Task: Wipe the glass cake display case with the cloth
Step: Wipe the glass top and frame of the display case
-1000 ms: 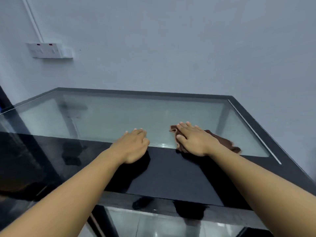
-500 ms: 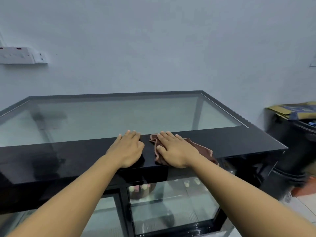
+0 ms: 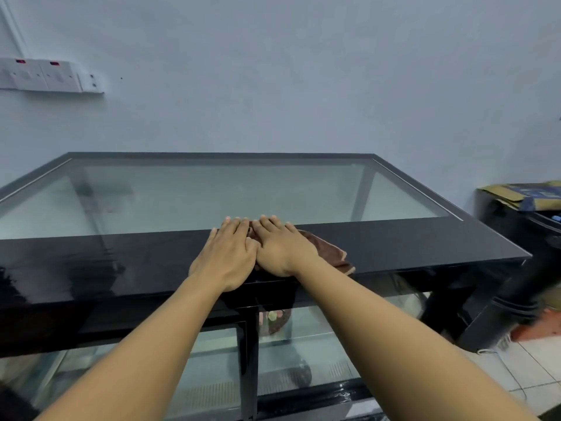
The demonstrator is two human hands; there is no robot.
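Note:
The glass cake display case (image 3: pixel 394 247) fills the middle of the view, with a black frame around a clear glass top and sliding glass doors below. A brown cloth (image 3: pixel 329 252) lies flat on the black front band of the top. My right hand (image 3: pixel 282 246) presses palm-down on the cloth, fingers straight and together, covering most of it. My left hand (image 3: pixel 226 258) lies flat on the black band right beside it, its fingers touching the right hand and the cloth's left edge. A cake (image 3: pixel 274 320) shows dimly inside, behind the door.
A pale wall stands directly behind the case, with a white socket strip (image 3: pixel 50 75) at upper left. To the right is a black bin (image 3: pixel 522 238) topped with cardboard (image 3: pixel 525 194). White floor tiles (image 3: pixel 516 369) and an orange object (image 3: pixel 537 326) sit at lower right.
The view has pulled back and swung, showing the case's front doors. My right hand slid the cloth left along the black band, and both hands have come together until they touch.

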